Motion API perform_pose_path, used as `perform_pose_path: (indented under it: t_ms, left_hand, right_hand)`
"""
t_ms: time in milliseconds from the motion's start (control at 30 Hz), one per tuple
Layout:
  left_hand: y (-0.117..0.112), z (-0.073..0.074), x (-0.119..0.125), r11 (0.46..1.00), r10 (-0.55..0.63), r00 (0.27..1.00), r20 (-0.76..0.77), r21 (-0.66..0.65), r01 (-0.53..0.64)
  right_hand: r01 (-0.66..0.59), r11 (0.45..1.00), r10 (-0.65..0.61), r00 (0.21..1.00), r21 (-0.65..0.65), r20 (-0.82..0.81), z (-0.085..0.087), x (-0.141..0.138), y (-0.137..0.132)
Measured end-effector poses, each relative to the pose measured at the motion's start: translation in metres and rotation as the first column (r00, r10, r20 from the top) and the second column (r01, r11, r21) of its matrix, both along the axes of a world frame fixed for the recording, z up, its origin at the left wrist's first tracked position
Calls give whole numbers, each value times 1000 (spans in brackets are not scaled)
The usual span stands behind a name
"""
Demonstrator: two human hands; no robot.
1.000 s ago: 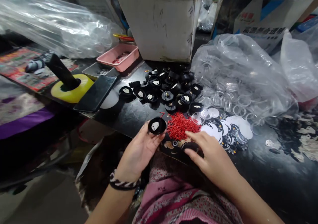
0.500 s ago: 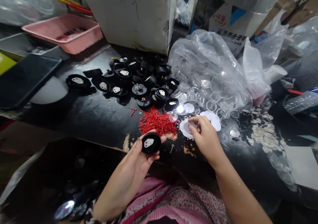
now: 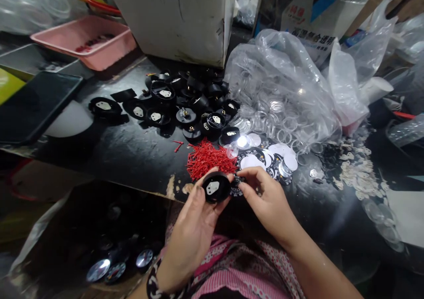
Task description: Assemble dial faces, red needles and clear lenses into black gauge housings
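My left hand (image 3: 202, 210) is wrapped round a black round gauge case (image 3: 222, 196), its open side facing up with a pale metal plate (image 3: 212, 187) inside. Close at its right, my right hand (image 3: 265, 197) pinches a black gauge dial face (image 3: 236, 187) with white markings. The dial is beside the case's rim; whether they touch I cannot tell. Just beyond the hands lies a heap of red pointers (image 3: 210, 160). Discs and printed dials (image 3: 252, 162), some white side up, are spread to its right. Several more black gauge cases (image 3: 159, 115) are piled farther back.
Clear plastic rings (image 3: 274, 129) spill from a plastic bag (image 3: 281, 78) at the back right. Small pale plates (image 3: 356, 171) lie at the right. A dark tablet-like panel (image 3: 39, 107) and a pink tray (image 3: 89, 47) stand left. Finished-looking gauges (image 3: 98, 270) sit below the table edge.
My right hand has lifted a dial from the pile and brought it left and nearer, beside the case. My left hand has shifted right with the case.
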State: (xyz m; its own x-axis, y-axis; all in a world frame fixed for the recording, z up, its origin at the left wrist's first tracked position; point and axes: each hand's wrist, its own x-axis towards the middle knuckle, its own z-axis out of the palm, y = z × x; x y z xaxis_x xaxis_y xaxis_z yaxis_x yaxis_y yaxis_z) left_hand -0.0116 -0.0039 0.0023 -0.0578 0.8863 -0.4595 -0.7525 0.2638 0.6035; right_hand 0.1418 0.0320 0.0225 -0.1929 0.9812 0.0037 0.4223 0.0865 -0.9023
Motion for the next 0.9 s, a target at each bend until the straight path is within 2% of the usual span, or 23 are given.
perform_pose_path:
  t_ms: [67, 133, 233, 300, 467, 600, 733, 900]
  left_hand:
    - [1, 0, 2, 1000, -12, 999, -51, -8, 12]
    - [3, -1, 4, 997, -75, 994, -79, -14, 74]
    - [2, -4, 8, 987, -158, 981, -110, -11, 158]
    - [0, -6, 9, 982, -186, 968, -169, -8, 187]
    - [-3, -13, 6, 969, -238, 946, -219, 6, 246]
    - [-6, -16, 6, 958, -263, 938, -224, 54, 281]
    - [-10, -15, 6, 941, -307, 899, -313, 42, 336]
    - [-15, -21, -5, 912, -365, 790, -492, -19, 410]
  right_hand:
    - [22, 999, -24, 997, -28, -68, 4, -2, -1]
    - [18, 1000, -19, 996, -13, -88, 8, -4, 0]
    - [19, 997, -16, 999, 80, -35, 11, -9, 2]
    - [42, 995, -42, 999, 88, -3, 11, -11, 3]
    - [79, 990, -90, 992, -120, -91, 7, -9, 2]
    - [77, 983, -90, 993, -168, -72, 4, -5, 0]
    - [9, 980, -8, 1000, -196, 2, 2, 1, -11]
    - [-160, 973, 169, 985, -166, 42, 5, 8, -17]
